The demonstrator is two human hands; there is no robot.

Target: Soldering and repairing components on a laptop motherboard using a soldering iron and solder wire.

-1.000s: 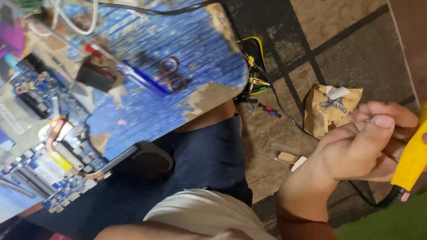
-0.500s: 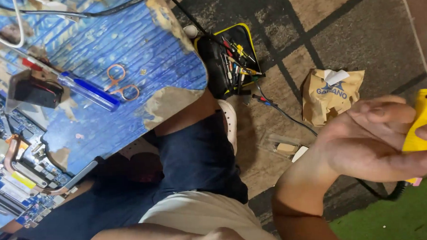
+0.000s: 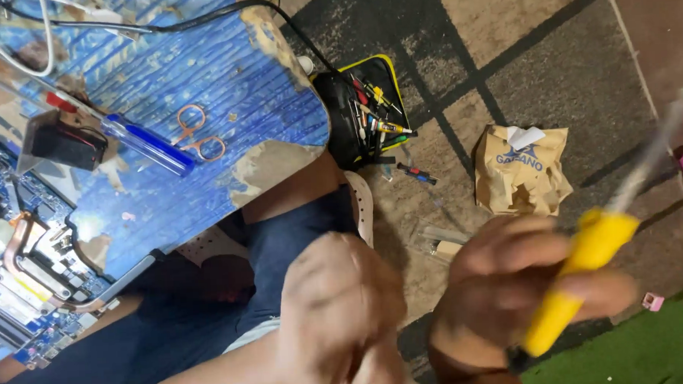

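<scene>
Above the floor (image 3: 567, 75), right hand (image 3: 514, 284) grips a yellow-handled tool (image 3: 583, 281); left hand (image 3: 339, 315) is curled into a blurred, empty-looking fist beside it, near the table (image 3: 221, 74).

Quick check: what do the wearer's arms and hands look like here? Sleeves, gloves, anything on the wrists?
Both hands are bare: no gloves. The left hand and the right hand are motion-blurred, so rings cannot be told. Both forearms show no sleeves in view. A dark band, like a watch or strap, sits at the right wrist.
</scene>
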